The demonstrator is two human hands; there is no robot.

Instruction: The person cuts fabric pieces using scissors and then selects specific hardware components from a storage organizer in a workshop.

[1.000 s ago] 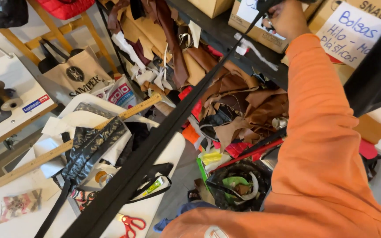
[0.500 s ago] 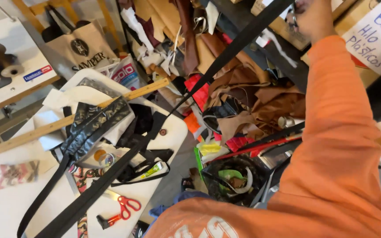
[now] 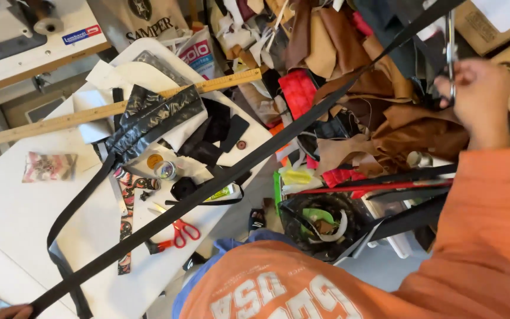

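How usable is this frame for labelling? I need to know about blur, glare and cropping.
Head view: evenly lit and mostly sharp; slight softness on the right hand and the scissors it holds; the white table is bright without glare; the left hand on the black strap is cropped at the bottom edge.

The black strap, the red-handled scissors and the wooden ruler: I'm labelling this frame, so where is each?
Black strap (image 3: pixel 255 158): head view, middle of the taut band.
Red-handled scissors (image 3: pixel 179 232): head view, on the red handles.
Wooden ruler (image 3: pixel 119 108): head view, mid-length of the stick.
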